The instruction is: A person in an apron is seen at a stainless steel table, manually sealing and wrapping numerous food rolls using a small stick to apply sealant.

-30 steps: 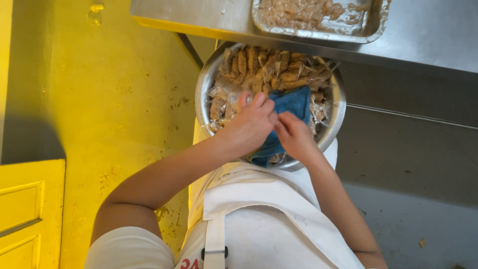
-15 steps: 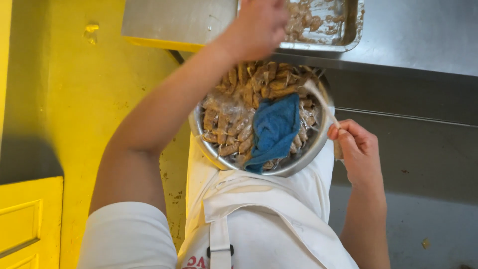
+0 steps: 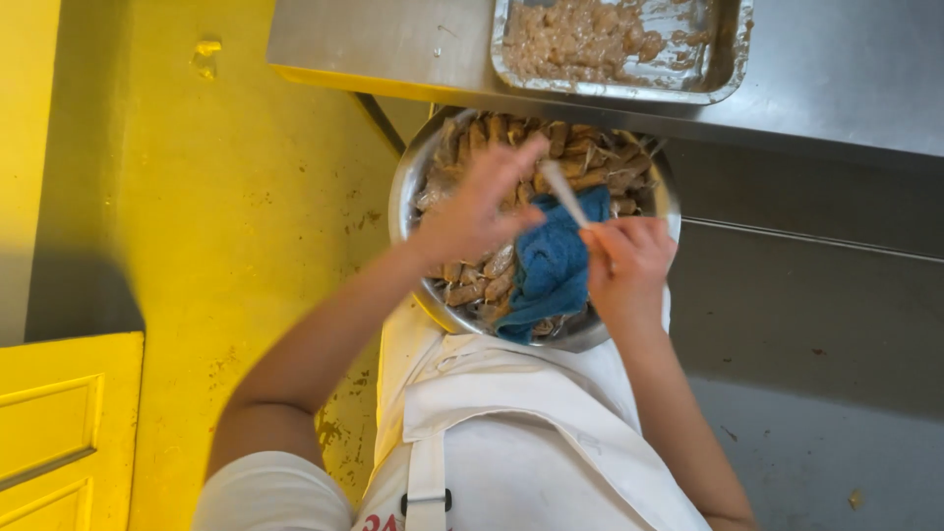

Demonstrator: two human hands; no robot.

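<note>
The left hand [image 3: 482, 211] has come back from the tray [image 3: 723, 74] to hover, fingers spread, over the bowl [image 3: 408, 187] of rolls [image 3: 511, 133]. The right hand [image 3: 629, 261] pinches a pale wrapper [image 3: 563, 192] above the blue cloth [image 3: 551, 265] by the bowl's near rim.

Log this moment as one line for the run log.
left hand over bowl of rolls | right hand holds white strip | blue cloth in bowl

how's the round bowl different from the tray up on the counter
The round metal bowl sits low against the person's apron, packed with rolled pieces and a blue cloth; the rectangular tray rests on the steel counter, holding a loose minced mix, partly bare. Both hands are over the bowl, none at the tray. Both are metal.
</note>
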